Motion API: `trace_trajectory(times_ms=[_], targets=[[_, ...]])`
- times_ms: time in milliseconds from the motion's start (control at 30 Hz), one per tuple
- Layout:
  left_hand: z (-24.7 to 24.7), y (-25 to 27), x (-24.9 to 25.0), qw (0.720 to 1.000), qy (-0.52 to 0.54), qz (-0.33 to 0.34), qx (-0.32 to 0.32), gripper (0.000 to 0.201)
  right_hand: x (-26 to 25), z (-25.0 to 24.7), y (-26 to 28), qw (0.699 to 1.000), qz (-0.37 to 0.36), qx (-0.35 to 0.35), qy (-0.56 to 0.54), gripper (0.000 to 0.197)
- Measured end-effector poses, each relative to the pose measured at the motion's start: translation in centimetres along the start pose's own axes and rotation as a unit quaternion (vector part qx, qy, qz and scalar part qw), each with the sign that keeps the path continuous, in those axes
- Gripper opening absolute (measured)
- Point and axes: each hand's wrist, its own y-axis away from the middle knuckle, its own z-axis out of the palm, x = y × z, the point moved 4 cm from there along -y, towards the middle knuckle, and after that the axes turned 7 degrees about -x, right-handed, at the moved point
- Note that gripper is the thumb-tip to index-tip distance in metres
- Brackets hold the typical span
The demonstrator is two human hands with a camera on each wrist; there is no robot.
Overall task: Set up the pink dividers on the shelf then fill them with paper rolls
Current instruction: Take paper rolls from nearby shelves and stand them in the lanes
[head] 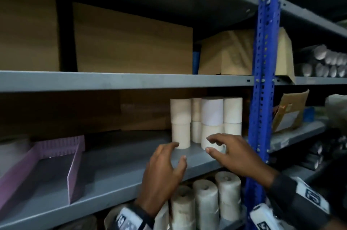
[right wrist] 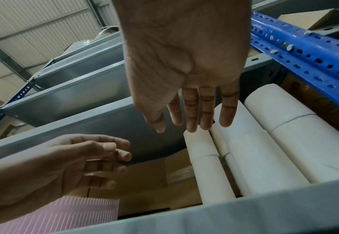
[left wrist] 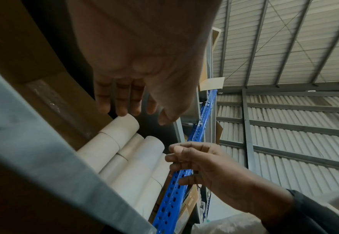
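Here, grey steel shelving (head: 120,81) on a blue perforated upright (head: 262,60), under a corrugated metal roof (left wrist: 284,47).

Cardboard boxes (head: 131,45) fill the upper shelf. The pink dividers (head: 62,156), ribbed at the back, sit at the shelf's left; smooth cream paper rolls (head: 206,117) stand stacked at its right. Both hands reach there, empty: the left hand (head: 161,171) spread, fingertip touching a roll, the right hand (head: 236,152) loosely spread just before another.

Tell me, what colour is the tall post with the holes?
The post is bright blue. It shows best in the head view.
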Motion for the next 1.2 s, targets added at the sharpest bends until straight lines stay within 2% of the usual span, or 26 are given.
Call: trace_trajectory(times_ms=[133, 233, 267, 333, 400, 467, 567, 667, 767, 933, 1100, 1200], targets=[[-0.1, -7.2, -1.2, 0.999, -0.022, -0.043, -0.025, 0.05, 0.2, -0.7, -5.4, 1.0, -0.029, 0.009, 0.001, 0.05], [0.0, -11.7, -2.7, 0.996, 0.023, -0.067, -0.05, 0.026, 0.1, -0.9, -9.7, 0.998, -0.048, 0.008, 0.028, 0.053], [0.3, -13.1, -3.3, 0.994, 0.037, -0.074, -0.067, 0.024, 0.0, -0.9, -11.2, 0.998, -0.053, 0.006, 0.037, 0.055], [1.3, -15.1, -4.2, 0.987, 0.099, -0.088, -0.094, 0.031, -0.2, -0.9, -13.9, 0.997, -0.063, 0.0, 0.046, 0.057], [2.4, -17.1, -5.4, 0.979, 0.167, -0.079, -0.086, 0.038, -0.2, -0.8, -16.4, 0.997, -0.061, -0.007, 0.039, 0.056], [3.2, -19.1, -6.3, 0.979, 0.184, -0.058, -0.072, 0.044, 0.0, -0.6, -18.7, 0.997, -0.053, -0.022, 0.042, 0.056], [4.2, -21.8, -7.6, 0.975, 0.199, -0.046, -0.086, 0.066, -0.1, -0.1, -21.6, 0.994, -0.065, -0.056, 0.069, 0.056], [4.8, -23.5, -8.0, 0.97, 0.22, -0.041, -0.099, 0.076, -0.2, 0.1, -23.5, 0.987, -0.073, -0.082, 0.12, 0.053], [5.6, -24.4, -8.2, 0.959, 0.257, -0.005, -0.121, 0.066, -0.3, 0.6, -24.4, 0.981, -0.075, -0.091, 0.153, 0.051], [5.9, -24.5, -8.3, 0.954, 0.282, -0.014, -0.1, 0.061, -0.3, 0.8, -24.1, 0.984, -0.07, -0.078, 0.146, 0.05], [5.0, -22.6, -7.1, 0.949, 0.311, -0.009, -0.054, 0.059, -0.9, -0.4, -21.2, 0.991, -0.113, -0.034, 0.061, 0.049], [4.2, -20.4, -5.8, 0.942, 0.33, 0.006, -0.057, 0.057, -1.5, -1.6, -18.5, 0.987, -0.162, 0.009, -0.008, 0.045]])
